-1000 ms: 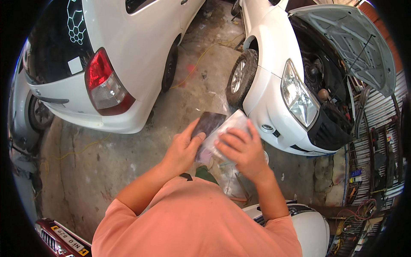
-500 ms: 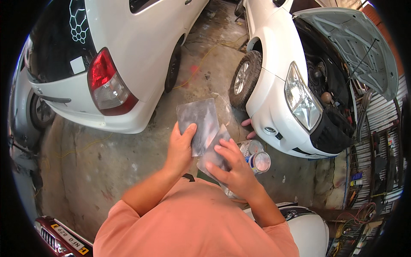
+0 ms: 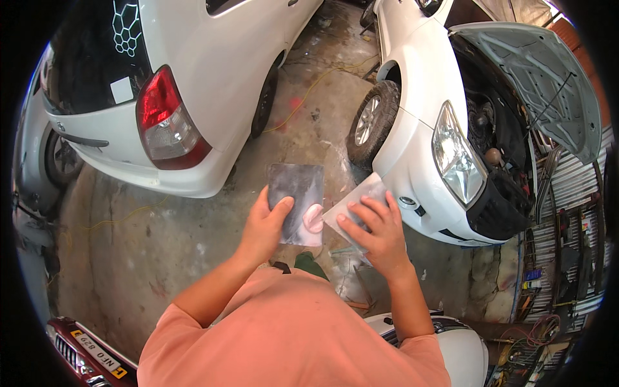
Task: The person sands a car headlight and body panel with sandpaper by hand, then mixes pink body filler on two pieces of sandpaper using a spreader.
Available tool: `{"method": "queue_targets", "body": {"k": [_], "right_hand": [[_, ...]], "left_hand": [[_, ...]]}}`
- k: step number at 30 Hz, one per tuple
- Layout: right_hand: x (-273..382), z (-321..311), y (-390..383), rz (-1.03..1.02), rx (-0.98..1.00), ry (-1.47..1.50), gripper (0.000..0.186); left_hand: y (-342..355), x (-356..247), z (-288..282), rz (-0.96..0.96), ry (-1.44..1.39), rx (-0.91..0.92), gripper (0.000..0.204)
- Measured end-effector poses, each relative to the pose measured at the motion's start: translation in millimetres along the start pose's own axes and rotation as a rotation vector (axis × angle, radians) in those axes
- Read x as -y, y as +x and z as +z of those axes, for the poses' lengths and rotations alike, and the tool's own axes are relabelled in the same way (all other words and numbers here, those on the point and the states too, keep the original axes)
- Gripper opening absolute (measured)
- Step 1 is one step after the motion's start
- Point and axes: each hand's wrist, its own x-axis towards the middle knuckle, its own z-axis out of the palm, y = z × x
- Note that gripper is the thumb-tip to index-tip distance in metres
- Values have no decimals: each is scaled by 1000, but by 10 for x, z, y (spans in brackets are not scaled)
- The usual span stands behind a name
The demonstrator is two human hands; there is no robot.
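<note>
My left hand (image 3: 261, 227) is closed on a grey rectangular plate (image 3: 296, 184), its thumb across the plate's face. A lump of pale pink putty (image 3: 313, 219) sits near the plate's right edge, above a whitish-pink smear. My right hand (image 3: 377, 232) grips a thin, pale grey flat spreader (image 3: 342, 210), tilted, with the fingers spread across its upper face. One corner of the spreader comes close to the putty; whether they touch, I cannot tell. Both hands are held in front of my body, above the concrete floor.
A white car's rear corner with a red tail light (image 3: 171, 122) stands at left. Another white car, its hood (image 3: 535, 84) raised, stands at right, its front wheel (image 3: 374, 122) turned outward. A yellow cord (image 3: 316, 80) crosses the floor (image 3: 193, 245). Tools hang along the corrugated wall.
My right hand has moved right and the spreader has turned, uncovering the putty lump on the plate. The plate has dropped slightly. The cans seen earlier are now out of sight.
</note>
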Motion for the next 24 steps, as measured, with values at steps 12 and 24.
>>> {"method": "queue_targets", "body": {"k": [12,24], "right_hand": [[214,39,223,-56,76,43,35],[447,18,17,23,-24,340,47]], "left_hand": [[41,-138,47,126,605,137,46],[170,-24,107,291,234,-93,34]]}}
